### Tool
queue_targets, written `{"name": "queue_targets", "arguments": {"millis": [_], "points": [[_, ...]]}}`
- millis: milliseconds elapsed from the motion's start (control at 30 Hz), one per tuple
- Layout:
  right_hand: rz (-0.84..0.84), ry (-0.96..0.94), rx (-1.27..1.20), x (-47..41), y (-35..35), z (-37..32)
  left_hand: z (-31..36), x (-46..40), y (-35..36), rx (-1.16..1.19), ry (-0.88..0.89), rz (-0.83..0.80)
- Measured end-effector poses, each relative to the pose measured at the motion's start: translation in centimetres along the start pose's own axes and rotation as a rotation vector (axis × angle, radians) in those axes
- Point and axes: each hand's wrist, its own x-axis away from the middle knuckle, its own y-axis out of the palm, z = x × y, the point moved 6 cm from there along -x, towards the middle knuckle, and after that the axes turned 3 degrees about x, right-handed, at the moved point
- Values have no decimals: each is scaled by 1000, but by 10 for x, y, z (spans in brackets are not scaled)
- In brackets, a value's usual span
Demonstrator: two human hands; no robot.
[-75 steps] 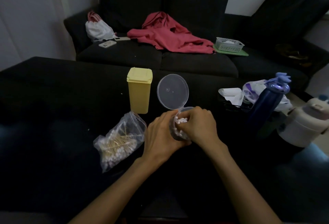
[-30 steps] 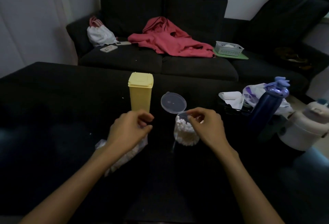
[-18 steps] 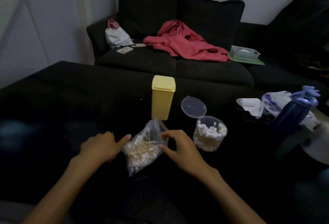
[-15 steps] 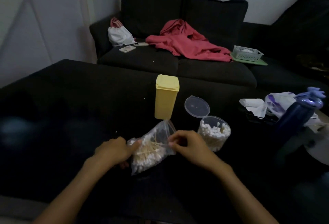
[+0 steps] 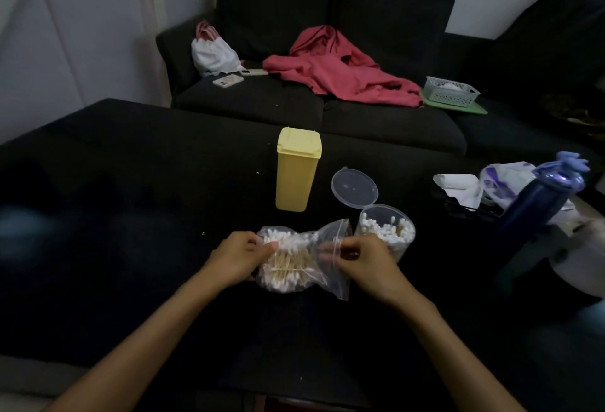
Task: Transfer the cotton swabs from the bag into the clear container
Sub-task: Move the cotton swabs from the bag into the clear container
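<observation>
The left hand (image 5: 237, 259) grasps the left end of the bag (image 5: 299, 259), fingers curled around the cotton swabs (image 5: 283, 267) inside. The right hand (image 5: 368, 267) pinches the bag's right edge; its fingertips are blurred. The clear container (image 5: 388, 235) stands open just right of the bag, partly hidden by this hand.

Two bare forearms reaching forward from the near edge and converging, left hand (image 5: 236, 257) knuckles up with fingers curled, pinching the bag (image 5: 296, 256) at its left end, right hand (image 5: 368, 262) close by, fingers curled, pinching the bag's right end
</observation>
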Motion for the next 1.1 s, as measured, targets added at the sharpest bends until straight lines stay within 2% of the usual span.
{"name": "queue_targets", "arguments": {"millis": [233,333,433,633,800,1000,1100], "points": [[-136,98,123,0,9,17,8,7,19,142,12,-178],[-187,91,64,1,13,14,8,10,22,137,-10,-219],[-240,174,30,1,19,20,8,12,25,160,-28,-222],[-233,218,-103,0,17,8,20,18,37,256,-7,-289],[-260,240,-82,0,11,7,12,15,30,191,-26,-122],[-390,284,-113,9,13,5,11,16,28,203,-36,-115],[-375,293,-50,8,18,7,9,16,28,211,-39,-107]]}}
